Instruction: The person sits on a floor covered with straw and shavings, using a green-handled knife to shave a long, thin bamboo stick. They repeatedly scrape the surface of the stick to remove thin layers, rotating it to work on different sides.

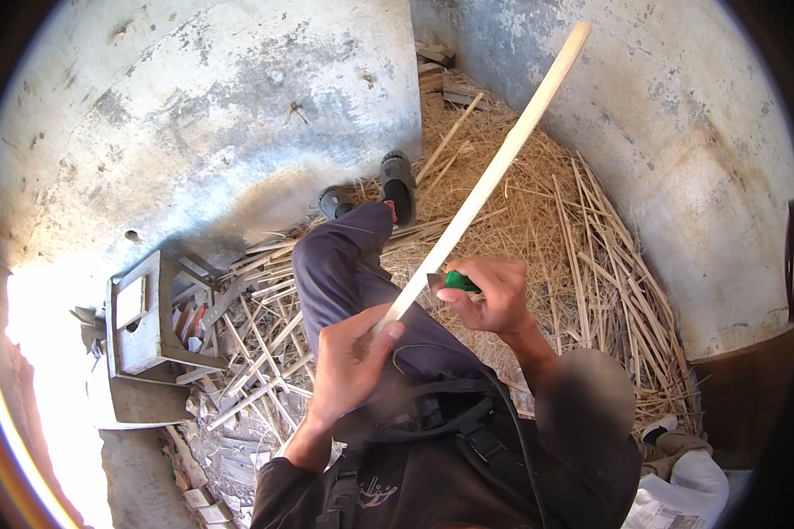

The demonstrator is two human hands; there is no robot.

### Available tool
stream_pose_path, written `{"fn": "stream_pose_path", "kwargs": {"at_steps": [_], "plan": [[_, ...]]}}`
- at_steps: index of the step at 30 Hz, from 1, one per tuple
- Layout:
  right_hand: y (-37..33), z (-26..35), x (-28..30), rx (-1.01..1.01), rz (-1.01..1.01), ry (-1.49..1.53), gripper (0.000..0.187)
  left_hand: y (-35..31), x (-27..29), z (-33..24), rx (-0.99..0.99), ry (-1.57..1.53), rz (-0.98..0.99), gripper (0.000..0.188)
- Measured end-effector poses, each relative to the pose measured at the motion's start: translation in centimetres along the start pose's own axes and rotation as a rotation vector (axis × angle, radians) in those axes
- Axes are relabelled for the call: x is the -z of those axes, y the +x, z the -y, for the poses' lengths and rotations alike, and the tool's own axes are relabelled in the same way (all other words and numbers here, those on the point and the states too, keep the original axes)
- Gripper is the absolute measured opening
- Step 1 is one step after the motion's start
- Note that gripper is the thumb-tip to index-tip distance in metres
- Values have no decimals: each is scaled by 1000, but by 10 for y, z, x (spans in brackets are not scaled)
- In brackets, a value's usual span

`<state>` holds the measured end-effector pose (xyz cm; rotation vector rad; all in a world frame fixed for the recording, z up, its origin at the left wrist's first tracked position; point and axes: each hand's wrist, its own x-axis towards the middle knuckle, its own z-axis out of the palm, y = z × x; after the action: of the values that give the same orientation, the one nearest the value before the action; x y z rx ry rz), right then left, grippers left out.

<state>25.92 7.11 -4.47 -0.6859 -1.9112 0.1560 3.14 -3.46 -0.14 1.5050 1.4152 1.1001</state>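
Note:
A long, pale wooden strip point(494, 172) slants up and away to the right across my lap. My left hand point(351, 363) is closed around its lower end, thumb on top. In my right hand point(496, 295) is a short-bladed knife with a green handle point(459, 281), and my fingers wrap round the handle. The blade lies at the right edge of the strip, a little above my left hand; whether it bites into the wood I cannot tell. The strip's far end sticks up in front of the wall.
Thin shavings point(503, 212) cover the floor ahead. Several long sticks point(622, 291) lie piled along the right wall point(679, 132). A wooden stool-like box point(150, 331) stands at the left, beside scattered strips. A white sack point(684, 494) lies at the lower right. My legs point(344, 264) stretch forward.

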Motion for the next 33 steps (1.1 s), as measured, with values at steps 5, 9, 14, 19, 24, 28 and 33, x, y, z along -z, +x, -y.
{"fn": "stream_pose_path", "kwargs": {"at_steps": [5, 9, 14, 19, 24, 28, 33], "plan": [[1, -3, 2, 36, -15, -40, 36, -1, 0, 2, 12, -45, 19, 25], [-9, -24, 3, -96, -62, -45, 33, -3, 2, 0, 23, -29, 43, 25], [2, -60, 30, -299, -136, -168, 27, -24, 5, 17, -36, -22, 166, 27], [-15, -54, 34, -309, -170, 81, 28, -13, 8, 18, 65, 18, -19, 23], [-15, -34, 19, -221, -40, 182, 31, -6, 4, 11, 2, 102, -68, 19], [-7, -16, 13, -61, 54, 82, 32, -4, 3, -1, -39, 184, -44, 21], [-1, 0, 2, 30, 62, 59, 37, -2, -3, -7, -100, 197, -88, 21]]}}
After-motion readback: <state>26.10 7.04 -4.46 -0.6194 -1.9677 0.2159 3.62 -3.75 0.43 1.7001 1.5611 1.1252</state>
